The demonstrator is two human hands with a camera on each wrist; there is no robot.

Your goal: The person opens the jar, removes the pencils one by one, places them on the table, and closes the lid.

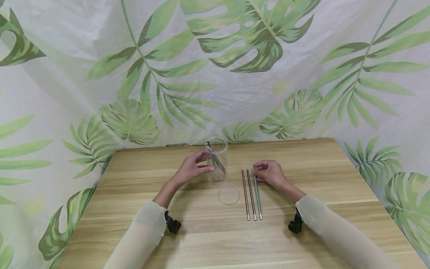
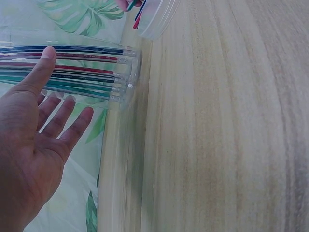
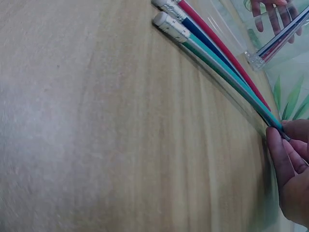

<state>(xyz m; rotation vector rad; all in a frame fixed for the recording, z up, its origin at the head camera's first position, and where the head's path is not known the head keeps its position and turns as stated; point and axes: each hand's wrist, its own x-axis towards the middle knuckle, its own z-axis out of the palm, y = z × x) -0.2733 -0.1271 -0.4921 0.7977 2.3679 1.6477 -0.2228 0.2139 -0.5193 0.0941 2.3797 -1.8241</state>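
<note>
My left hand (image 1: 191, 170) (image 2: 36, 125) is around the side of a clear jar (image 1: 221, 175) (image 2: 130, 72), thumb on one side and fingers on the other. Several pencils (image 1: 217, 160) lean inside the upright jar; red, blue and green ones show in the left wrist view. With thumb and fingertips, my right hand (image 1: 272, 173) (image 3: 292, 159) pinches the far end of a green pencil (image 1: 257, 198) (image 3: 217, 63). Beside it lie a dark blue pencil (image 1: 251, 198) and a red pencil (image 1: 246, 198), their eraser ends toward me.
A clear round lid (image 1: 228, 194) (image 2: 157, 21) lies on the wooden table (image 1: 215, 243), between the jar and the pencils. Behind the table's far edge hangs a leaf-patterned cloth (image 1: 235, 97). Black wrist cameras (image 1: 173, 225) sit under both sleeves.
</note>
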